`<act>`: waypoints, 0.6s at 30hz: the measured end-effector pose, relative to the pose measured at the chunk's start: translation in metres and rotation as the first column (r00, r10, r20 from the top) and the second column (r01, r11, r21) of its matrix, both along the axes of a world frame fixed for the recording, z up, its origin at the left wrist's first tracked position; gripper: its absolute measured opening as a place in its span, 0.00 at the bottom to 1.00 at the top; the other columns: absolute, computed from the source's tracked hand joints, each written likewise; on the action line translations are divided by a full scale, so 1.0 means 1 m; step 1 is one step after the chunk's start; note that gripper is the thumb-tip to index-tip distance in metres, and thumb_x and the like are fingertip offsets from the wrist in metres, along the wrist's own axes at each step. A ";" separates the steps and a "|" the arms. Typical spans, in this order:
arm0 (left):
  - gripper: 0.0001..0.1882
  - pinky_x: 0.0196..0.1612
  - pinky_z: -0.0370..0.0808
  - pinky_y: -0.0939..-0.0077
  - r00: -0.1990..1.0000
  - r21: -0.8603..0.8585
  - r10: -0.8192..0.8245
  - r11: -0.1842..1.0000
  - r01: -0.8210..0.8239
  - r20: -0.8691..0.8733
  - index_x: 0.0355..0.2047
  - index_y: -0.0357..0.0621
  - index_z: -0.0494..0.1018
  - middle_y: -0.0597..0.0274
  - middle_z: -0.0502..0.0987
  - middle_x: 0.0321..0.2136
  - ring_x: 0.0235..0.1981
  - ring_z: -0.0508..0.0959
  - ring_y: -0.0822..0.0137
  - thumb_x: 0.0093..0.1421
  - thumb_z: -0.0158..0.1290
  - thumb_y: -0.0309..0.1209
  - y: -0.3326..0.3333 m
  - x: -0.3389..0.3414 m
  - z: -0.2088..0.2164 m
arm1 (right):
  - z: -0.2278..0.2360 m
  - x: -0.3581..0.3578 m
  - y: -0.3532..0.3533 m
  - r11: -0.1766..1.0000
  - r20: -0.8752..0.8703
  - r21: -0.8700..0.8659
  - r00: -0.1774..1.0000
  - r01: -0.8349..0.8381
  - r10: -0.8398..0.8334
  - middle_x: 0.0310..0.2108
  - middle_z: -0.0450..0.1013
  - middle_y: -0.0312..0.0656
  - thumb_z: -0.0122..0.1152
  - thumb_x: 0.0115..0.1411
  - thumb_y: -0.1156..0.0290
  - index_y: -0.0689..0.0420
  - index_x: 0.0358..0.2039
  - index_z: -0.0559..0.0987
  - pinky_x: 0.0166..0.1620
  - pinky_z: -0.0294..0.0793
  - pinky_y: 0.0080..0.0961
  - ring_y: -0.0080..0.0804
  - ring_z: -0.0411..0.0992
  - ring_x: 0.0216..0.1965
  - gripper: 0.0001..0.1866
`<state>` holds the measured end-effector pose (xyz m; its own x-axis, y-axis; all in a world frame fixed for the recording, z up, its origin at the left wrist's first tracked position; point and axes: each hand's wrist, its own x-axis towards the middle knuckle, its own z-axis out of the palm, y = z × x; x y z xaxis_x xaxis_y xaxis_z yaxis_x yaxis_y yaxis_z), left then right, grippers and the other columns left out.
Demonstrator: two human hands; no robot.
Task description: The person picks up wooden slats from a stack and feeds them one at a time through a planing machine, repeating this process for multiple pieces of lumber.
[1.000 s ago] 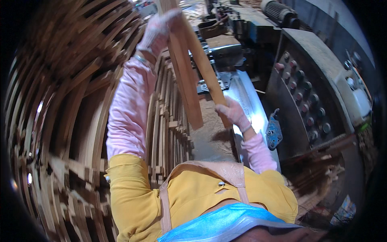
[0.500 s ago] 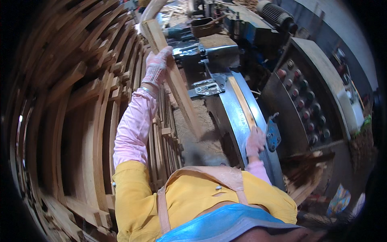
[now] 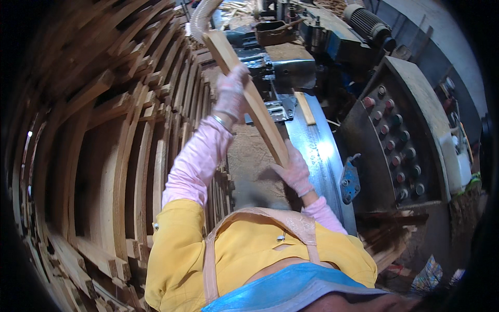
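Observation:
My left hand (image 3: pixel 232 94), in a light knitted glove, is wrapped round the upper part of a long wooden board (image 3: pixel 260 114). The board slants from the far left down toward the machine's metal bed (image 3: pixel 317 140). At its near end my right hand (image 3: pixel 296 170), also gloved, grips it with the thumb on one side and the fingers on the other. A second wooden strip (image 3: pixel 305 108) lies on the bed, its far end by the machine's metal guide (image 3: pixel 280 108). Neither hand touches that strip.
Stacked timber (image 3: pixel 122 171) fills the left side. On the right stands a control panel (image 3: pixel 397 140) with several round buttons. A blue bracket (image 3: pixel 350 179) sticks up at the bed's right edge. Farther back are a motor (image 3: pixel 366 23) and a ribbed hose (image 3: pixel 200 21).
The strip on the bed has moved away from me toward the machine. My right hand has left it and taken the near end of the board, which my left hand has brought rightward.

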<state>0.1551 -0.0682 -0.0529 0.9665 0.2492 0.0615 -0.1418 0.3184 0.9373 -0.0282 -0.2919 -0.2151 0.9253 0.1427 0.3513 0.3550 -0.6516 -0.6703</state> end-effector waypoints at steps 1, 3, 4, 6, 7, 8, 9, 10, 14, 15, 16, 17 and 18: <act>0.17 0.40 0.78 0.71 0.996 0.004 -0.089 0.996 0.089 -0.011 0.43 0.42 0.76 0.61 0.79 0.33 0.34 0.80 0.67 0.60 0.64 0.38 -0.029 -0.015 -0.013 | -0.021 -0.019 -0.010 0.985 -0.121 -0.009 0.978 0.171 -0.171 0.61 0.71 0.56 0.78 0.52 0.60 0.60 0.71 0.64 0.63 0.70 0.43 0.54 0.71 0.60 0.49; 0.21 0.43 0.79 0.70 0.966 -0.014 -0.246 0.969 0.246 -0.083 0.49 0.40 0.74 0.57 0.79 0.39 0.38 0.81 0.65 0.61 0.64 0.39 -0.072 -0.043 -0.050 | -0.049 -0.063 -0.042 0.934 -0.124 -0.098 0.927 0.344 -0.354 0.59 0.74 0.54 0.76 0.52 0.59 0.59 0.70 0.66 0.59 0.73 0.46 0.55 0.73 0.56 0.47; 0.25 0.44 0.79 0.70 0.932 -0.044 -0.334 0.943 0.331 -0.140 0.53 0.38 0.73 0.55 0.79 0.42 0.40 0.81 0.63 0.61 0.63 0.39 -0.088 -0.043 -0.080 | -0.061 -0.090 -0.062 0.911 -0.027 -0.190 0.925 0.366 -0.378 0.56 0.74 0.56 0.76 0.52 0.60 0.60 0.71 0.64 0.60 0.72 0.47 0.56 0.72 0.56 0.49; 0.37 0.54 0.77 0.66 0.897 0.261 -0.300 0.883 0.390 -0.323 0.62 0.35 0.66 0.47 0.77 0.51 0.49 0.80 0.56 0.59 0.64 0.44 -0.112 -0.044 -0.132 | -0.080 -0.157 -0.097 0.834 -0.061 -0.334 0.873 0.440 -0.485 0.52 0.74 0.57 0.76 0.52 0.62 0.59 0.72 0.62 0.59 0.71 0.49 0.57 0.72 0.55 0.49; 0.42 0.58 0.75 0.64 0.880 0.428 -0.261 0.795 0.430 -0.397 0.66 0.34 0.63 0.43 0.75 0.56 0.54 0.78 0.52 0.59 0.64 0.47 -0.119 -0.053 -0.139 | -0.074 -0.184 -0.105 0.793 -0.187 -0.390 0.803 0.468 -0.566 0.51 0.75 0.57 0.76 0.52 0.62 0.57 0.72 0.62 0.57 0.72 0.51 0.57 0.72 0.54 0.49; 0.48 0.63 0.72 0.62 0.877 0.627 -0.200 0.632 0.456 -0.436 0.70 0.34 0.59 0.39 0.72 0.61 0.60 0.76 0.49 0.57 0.64 0.49 -0.117 -0.066 -0.121 | -0.046 -0.193 -0.105 0.748 -0.418 -0.516 0.639 0.418 -0.646 0.50 0.75 0.55 0.75 0.52 0.62 0.55 0.71 0.63 0.56 0.73 0.53 0.58 0.73 0.52 0.48; 0.52 0.68 0.67 0.60 0.860 0.586 -0.256 0.643 0.493 -0.442 0.71 0.36 0.58 0.35 0.69 0.64 0.66 0.71 0.46 0.55 0.65 0.53 -0.105 -0.061 -0.128 | -0.022 -0.192 -0.103 0.720 -0.584 -0.617 0.430 0.316 -0.689 0.50 0.76 0.53 0.75 0.52 0.61 0.53 0.70 0.64 0.54 0.73 0.55 0.58 0.73 0.50 0.47; 0.49 0.67 0.68 0.60 0.856 0.638 -0.288 0.574 0.514 -0.430 0.71 0.35 0.59 0.36 0.70 0.64 0.65 0.72 0.46 0.57 0.64 0.51 -0.102 -0.063 -0.112 | -0.027 -0.193 -0.104 0.683 -0.514 -0.632 0.460 0.367 -0.724 0.50 0.76 0.52 0.74 0.53 0.61 0.53 0.70 0.65 0.54 0.73 0.54 0.56 0.74 0.51 0.45; 0.45 0.68 0.68 0.64 0.831 0.671 -0.467 0.516 0.532 -0.300 0.68 0.32 0.64 0.39 0.71 0.64 0.65 0.73 0.48 0.59 0.61 0.51 -0.059 -0.059 -0.052 | -0.086 -0.153 -0.102 0.565 -0.055 -0.594 0.672 0.572 -0.739 0.50 0.79 0.46 0.70 0.59 0.61 0.50 0.68 0.68 0.51 0.76 0.49 0.49 0.76 0.51 0.38; 0.45 0.67 0.69 0.63 0.835 0.691 -0.499 0.519 0.502 -0.231 0.67 0.32 0.64 0.38 0.72 0.63 0.64 0.74 0.49 0.59 0.61 0.51 -0.053 -0.058 -0.035 | -0.097 -0.118 -0.100 0.543 0.046 -0.574 0.686 0.613 -0.726 0.50 0.79 0.45 0.68 0.60 0.61 0.50 0.68 0.68 0.50 0.77 0.48 0.48 0.76 0.51 0.36; 0.44 0.66 0.70 0.63 0.829 0.709 -0.538 0.523 0.473 -0.156 0.67 0.31 0.65 0.38 0.72 0.63 0.63 0.75 0.49 0.59 0.60 0.51 -0.052 -0.057 -0.015 | -0.104 -0.084 -0.098 0.514 0.152 -0.549 0.684 0.659 -0.714 0.50 0.79 0.43 0.67 0.61 0.61 0.49 0.68 0.68 0.50 0.77 0.47 0.47 0.76 0.51 0.35; 0.43 0.64 0.72 0.61 0.845 0.787 -0.529 0.486 0.379 -0.080 0.66 0.33 0.66 0.39 0.74 0.61 0.61 0.76 0.49 0.59 0.60 0.52 -0.056 -0.065 0.022 | -0.120 -0.049 -0.105 0.484 0.260 -0.508 0.663 0.713 -0.702 0.51 0.78 0.42 0.66 0.62 0.60 0.48 0.69 0.68 0.50 0.78 0.45 0.45 0.76 0.51 0.35; 0.42 0.63 0.73 0.60 0.853 0.853 -0.521 0.441 0.278 -0.009 0.65 0.34 0.67 0.39 0.75 0.59 0.60 0.77 0.49 0.59 0.60 0.53 -0.061 -0.073 0.061 | -0.132 -0.011 -0.115 0.461 0.362 -0.456 0.632 0.761 -0.685 0.53 0.78 0.41 0.65 0.63 0.59 0.48 0.70 0.67 0.50 0.78 0.43 0.43 0.75 0.52 0.35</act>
<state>0.0817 -0.1288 0.0083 0.8670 -0.4386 0.2364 -0.4456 -0.4702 0.7618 -0.0394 -0.4069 -0.3467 0.7446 -0.3704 0.5553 -0.3697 -0.9215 -0.1190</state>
